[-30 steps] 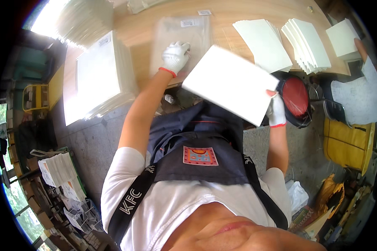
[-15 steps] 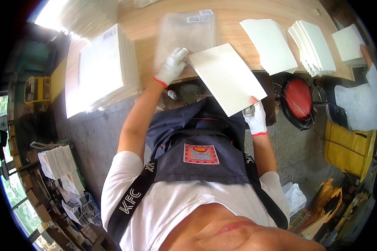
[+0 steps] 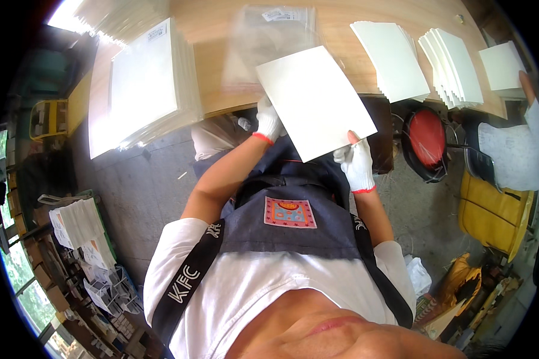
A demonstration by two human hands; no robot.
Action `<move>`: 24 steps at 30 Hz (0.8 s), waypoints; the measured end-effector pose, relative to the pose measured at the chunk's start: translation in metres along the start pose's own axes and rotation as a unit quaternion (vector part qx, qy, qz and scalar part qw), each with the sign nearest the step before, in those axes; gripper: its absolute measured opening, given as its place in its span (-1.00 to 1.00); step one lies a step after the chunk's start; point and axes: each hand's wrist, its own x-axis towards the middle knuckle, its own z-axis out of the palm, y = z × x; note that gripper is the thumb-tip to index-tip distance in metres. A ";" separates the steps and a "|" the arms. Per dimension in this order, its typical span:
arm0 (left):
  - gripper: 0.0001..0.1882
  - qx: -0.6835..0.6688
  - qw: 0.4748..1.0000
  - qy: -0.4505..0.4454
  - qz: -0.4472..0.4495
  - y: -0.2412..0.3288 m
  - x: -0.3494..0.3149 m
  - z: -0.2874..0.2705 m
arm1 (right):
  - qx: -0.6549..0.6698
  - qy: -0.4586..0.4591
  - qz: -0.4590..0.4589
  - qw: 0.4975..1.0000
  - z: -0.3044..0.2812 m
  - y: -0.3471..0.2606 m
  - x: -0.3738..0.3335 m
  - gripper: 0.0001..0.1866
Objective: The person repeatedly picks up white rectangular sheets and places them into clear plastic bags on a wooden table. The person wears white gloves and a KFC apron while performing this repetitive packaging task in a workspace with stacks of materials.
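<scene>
A white rectangular sheet of card [image 3: 317, 102] is held tilted over the table's near edge and my lap. My right hand [image 3: 357, 164], in a white glove with a red cuff, grips its lower right edge, thumb on top and fingers underneath. My left hand [image 3: 268, 121], gloved the same way, is at the card's left edge; its fingers are hidden behind the card. Just beyond the card lie clear plastic bags [image 3: 244, 48] with a printed label, partly covered by it. To the left stands a stack of bagged white sheets [image 3: 147, 84].
Fanned stacks of white cards, one nearer [image 3: 391, 60] and one farther right [image 3: 455, 66], lie on the wooden table [image 3: 335, 12]. At far right another person's hand [image 3: 526, 85] touches a smaller white stack [image 3: 502, 63]. A red-seated stool [image 3: 426, 139] stands below the table edge.
My left hand has come down from the card's upper left corner to behind its left edge. The card has shifted slightly left and up. My right hand keeps its hold.
</scene>
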 end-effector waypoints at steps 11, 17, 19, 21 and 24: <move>-0.74 0.069 0.971 -0.082 -0.213 -0.007 -0.043 -0.051 | 0.258 -0.077 0.026 0.963 0.036 0.071 0.045 -0.50; -0.72 0.090 0.975 -0.023 -0.201 0.024 -0.039 -0.081 | -0.305 -0.168 0.044 0.936 0.066 0.043 0.049 -0.66; -0.72 0.133 0.978 -0.022 -0.160 0.030 -0.035 -0.092 | -0.506 -0.199 -0.032 0.839 0.080 0.045 0.059 -0.75; -0.73 0.125 0.976 -0.027 -0.178 0.031 -0.033 -0.098 | -0.646 -0.244 -0.167 0.704 0.095 0.056 0.070 -0.80; -0.71 0.102 0.977 -0.046 -0.183 0.030 -0.030 -0.107 | -0.807 -0.252 -0.229 0.483 0.110 0.074 0.082 -0.81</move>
